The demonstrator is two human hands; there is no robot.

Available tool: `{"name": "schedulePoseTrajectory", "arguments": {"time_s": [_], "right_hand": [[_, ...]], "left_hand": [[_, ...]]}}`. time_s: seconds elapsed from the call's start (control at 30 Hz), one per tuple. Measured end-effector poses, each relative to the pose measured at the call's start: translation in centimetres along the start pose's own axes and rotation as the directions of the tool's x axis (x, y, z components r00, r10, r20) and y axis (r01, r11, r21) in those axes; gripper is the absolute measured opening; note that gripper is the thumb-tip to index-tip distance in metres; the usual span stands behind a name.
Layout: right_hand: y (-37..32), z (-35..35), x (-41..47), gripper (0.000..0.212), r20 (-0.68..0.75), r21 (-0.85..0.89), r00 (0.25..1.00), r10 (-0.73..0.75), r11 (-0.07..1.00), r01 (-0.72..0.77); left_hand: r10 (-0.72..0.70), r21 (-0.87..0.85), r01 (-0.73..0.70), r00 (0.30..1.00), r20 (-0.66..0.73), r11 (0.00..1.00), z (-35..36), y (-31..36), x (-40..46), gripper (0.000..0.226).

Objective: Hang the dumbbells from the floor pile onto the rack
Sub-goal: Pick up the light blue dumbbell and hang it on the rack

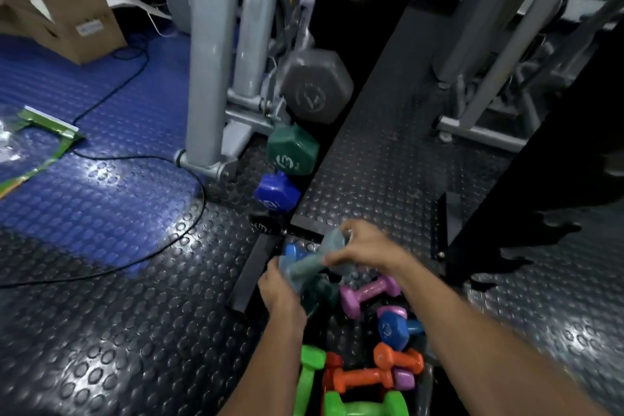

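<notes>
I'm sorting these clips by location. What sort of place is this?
Most likely a gym. A rack holds hex dumbbells, coloured dumbbells lie piled on studded rubber flooring, and grey machine frames stand nearby.

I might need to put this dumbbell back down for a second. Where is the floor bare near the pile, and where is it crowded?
Bare studded floor lies left of the pile, between the black cable and the black bar. More lies right of the right forearm. Below both hands it is crowded: purple dumbbell, orange dumbbell, green dumbbell.
</notes>
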State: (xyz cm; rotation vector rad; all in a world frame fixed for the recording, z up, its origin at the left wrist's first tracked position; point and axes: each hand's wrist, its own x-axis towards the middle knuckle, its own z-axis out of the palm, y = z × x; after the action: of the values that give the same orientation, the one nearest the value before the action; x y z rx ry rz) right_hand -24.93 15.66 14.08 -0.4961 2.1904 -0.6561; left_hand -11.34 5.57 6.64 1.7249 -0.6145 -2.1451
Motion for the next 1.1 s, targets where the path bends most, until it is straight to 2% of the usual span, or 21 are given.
{"name": "schedulePoseTrajectory", "arguments": {"time_s": [0.03, 0.1, 0.2, 0.3, 0.37, 0.43, 0.5, 0.6, 0.73, 0.93, 1.1], "right_hand": [[-1.1, 0.6, -1.4, 0.062, -0.052, -0.037, 0.998, -0.03, 0.999, 0.028], [-3.6, 1.7, -4.2, 0.061, -0.146, -0.076, 0.986, -0.075, 0.995, 0.064], [-7.0, 2.8, -8.0, 0.062, -0.267, -0.011, 0.959, -0.094, 0.995, 0.095], [-9.1, 2.8, -10.3, 0.059, -0.358, 0.108, 0.925, -0.125, 0.979, 0.174], [-10.6, 2.1, -11.5, 0.052, -0.423, 0.169, 0.894, -0.148, 0.956, 0.238], [-12.4, 1.3, -12.4, 0.051, -0.482, 0.26, 0.866, -0.135, 0.921, 0.289], [-14.1, 0.7, -13.0, 0.06, -0.528, 0.321, 0.839, -0.136, 0.882, 0.345], [-16.7, -0.7, -14.5, 0.067, -0.56, 0.331, 0.81, -0.175, 0.849, 0.412], [-20.3, -4.0, -16.9, 0.057, -0.561, 0.269, 0.786, -0.26, 0.841, 0.47], [-25.6, -7.4, -18.0, 0.068, -0.61, 0.458, 0.783, -0.123, 0.752, 0.475], [-28.5, -8.6, -17.0, 0.062, -0.538, 0.721, 0.843, -0.018, 0.507, 0.472]], "left_hand": [[0.026, -0.017, -0.027, 0.998, -0.049, 0.999, -0.7, 0.5, -1.0, 0.036], [0.03, -0.127, -0.042, 0.995, -0.097, 0.991, -2.1, 1.3, -3.2, 0.038], [-0.036, -0.302, 0.062, 0.995, 0.091, 0.951, -2.2, 3.7, -6.9, 0.052], [0.016, -0.419, 0.046, 0.989, 0.145, 0.907, -1.9, 8.1, -9.8, 0.042], [0.02, -0.46, 0.076, 0.979, 0.201, 0.885, -2.3, 11.0, -11.1, 0.048], [0.051, -0.429, 0.066, 0.965, 0.257, 0.901, -1.6, 12.9, -12.1, 0.047], [0.141, -0.371, -0.033, 0.953, 0.267, 0.928, -0.6, 14.5, -13.6, 0.041], [0.271, -0.305, -0.192, 0.932, 0.241, 0.933, 0.9, 17.3, -16.0, 0.031], [0.381, -0.293, -0.306, 0.89, 0.251, 0.906, 3.0, 21.5, -19.1, 0.014], [0.543, -0.258, -0.483, 0.793, 0.277, 0.837, 7.5, 27.8, -24.3, 0.009], [0.629, -0.115, -0.639, 0.681, 0.376, 0.76, 11.9, 32.4, -25.6, 0.007]]}}
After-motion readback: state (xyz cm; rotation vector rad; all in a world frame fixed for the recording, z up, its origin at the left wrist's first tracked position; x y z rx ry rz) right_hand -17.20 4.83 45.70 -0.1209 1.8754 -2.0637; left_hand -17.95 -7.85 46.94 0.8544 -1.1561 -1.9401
